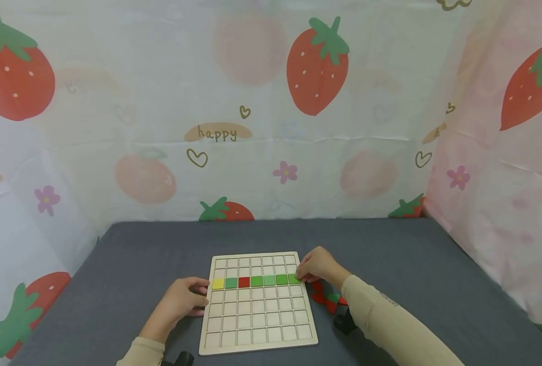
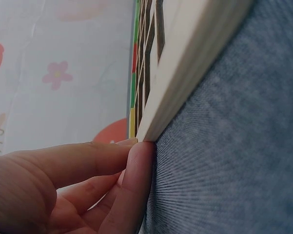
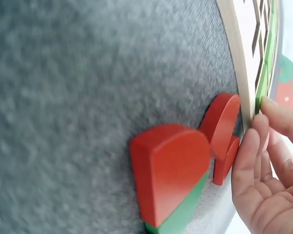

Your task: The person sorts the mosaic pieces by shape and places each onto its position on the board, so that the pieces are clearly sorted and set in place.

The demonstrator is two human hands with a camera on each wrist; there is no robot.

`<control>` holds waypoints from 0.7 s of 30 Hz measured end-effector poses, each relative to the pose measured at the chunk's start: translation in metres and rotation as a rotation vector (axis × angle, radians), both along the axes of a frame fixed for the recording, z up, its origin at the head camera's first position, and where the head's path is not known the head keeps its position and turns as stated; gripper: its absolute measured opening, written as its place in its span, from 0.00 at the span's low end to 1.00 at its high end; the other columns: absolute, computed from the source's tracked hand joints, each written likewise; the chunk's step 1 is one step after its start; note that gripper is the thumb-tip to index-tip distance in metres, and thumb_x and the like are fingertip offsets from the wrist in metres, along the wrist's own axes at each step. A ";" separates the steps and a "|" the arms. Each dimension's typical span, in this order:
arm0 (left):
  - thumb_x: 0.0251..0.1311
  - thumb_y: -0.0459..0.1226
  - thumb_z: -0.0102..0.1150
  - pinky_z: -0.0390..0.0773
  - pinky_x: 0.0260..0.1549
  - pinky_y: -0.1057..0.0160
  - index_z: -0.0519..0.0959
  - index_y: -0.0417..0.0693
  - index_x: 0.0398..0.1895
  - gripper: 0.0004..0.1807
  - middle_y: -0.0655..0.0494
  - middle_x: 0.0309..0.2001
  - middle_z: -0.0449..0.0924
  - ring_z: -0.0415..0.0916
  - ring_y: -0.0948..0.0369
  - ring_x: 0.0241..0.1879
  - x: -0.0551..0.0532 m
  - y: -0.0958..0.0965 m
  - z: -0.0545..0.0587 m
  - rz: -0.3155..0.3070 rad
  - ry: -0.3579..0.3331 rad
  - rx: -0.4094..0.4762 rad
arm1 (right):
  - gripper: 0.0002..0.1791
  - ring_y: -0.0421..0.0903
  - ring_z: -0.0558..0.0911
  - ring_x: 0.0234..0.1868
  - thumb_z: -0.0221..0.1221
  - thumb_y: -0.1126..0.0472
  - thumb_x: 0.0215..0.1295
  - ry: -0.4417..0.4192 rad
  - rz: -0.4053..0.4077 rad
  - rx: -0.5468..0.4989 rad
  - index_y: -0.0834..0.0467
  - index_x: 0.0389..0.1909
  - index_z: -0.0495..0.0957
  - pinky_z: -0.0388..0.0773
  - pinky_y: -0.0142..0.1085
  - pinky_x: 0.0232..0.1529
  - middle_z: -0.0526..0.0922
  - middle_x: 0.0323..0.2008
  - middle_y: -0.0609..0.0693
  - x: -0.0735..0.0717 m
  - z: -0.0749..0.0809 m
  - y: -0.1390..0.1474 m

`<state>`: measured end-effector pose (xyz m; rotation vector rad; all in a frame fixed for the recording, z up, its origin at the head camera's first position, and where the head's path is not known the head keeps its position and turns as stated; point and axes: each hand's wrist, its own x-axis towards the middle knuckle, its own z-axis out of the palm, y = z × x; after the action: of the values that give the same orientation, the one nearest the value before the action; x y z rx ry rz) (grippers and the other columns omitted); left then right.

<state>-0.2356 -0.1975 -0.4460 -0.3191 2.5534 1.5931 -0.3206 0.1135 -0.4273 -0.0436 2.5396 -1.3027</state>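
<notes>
A pale wooden grid board (image 1: 258, 349) lies on the dark cloth, one row holding coloured square tiles: a yellow tile (image 1: 218, 283), a red tile (image 1: 244, 282) and several green ones. My left hand (image 1: 182, 300) holds the board's left edge, fingertips at the rim beside the yellow tile; the left wrist view has these fingertips (image 2: 140, 153) close up. At the row's other end, my right hand (image 1: 321, 265) pinches the last green tile (image 1: 292, 279). In the right wrist view one fingertip is on that tile while other fingers (image 3: 251, 141) lie against the board's side.
Red and green pieces with rounded ends lie right of the board, one red piece (image 3: 178, 161) nearest the right wrist camera. Dark cloth (image 1: 161, 249) covers the table. A strawberry-print curtain (image 1: 271, 101) hangs behind and at both sides.
</notes>
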 end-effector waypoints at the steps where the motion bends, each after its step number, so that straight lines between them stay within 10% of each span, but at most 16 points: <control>1: 0.51 0.19 0.61 0.87 0.29 0.59 0.75 0.28 0.58 0.27 0.41 0.44 0.76 0.79 0.57 0.35 0.000 0.000 0.000 0.000 0.000 0.001 | 0.02 0.41 0.84 0.21 0.71 0.69 0.52 0.008 0.000 0.005 0.64 0.27 0.87 0.85 0.35 0.27 0.87 0.21 0.52 0.000 0.000 0.000; 21: 0.51 0.20 0.61 0.86 0.29 0.60 0.74 0.28 0.59 0.27 0.41 0.44 0.76 0.78 0.56 0.36 0.001 0.000 0.002 0.000 -0.009 -0.004 | 0.10 0.43 0.84 0.31 0.71 0.64 0.54 0.009 -0.030 -0.019 0.63 0.37 0.87 0.87 0.39 0.39 0.88 0.33 0.52 0.012 0.006 0.044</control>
<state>-0.2347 -0.1971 -0.4443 -0.3260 2.5505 1.5832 -0.3083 0.1576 -0.4214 -0.0150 2.5453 -1.3413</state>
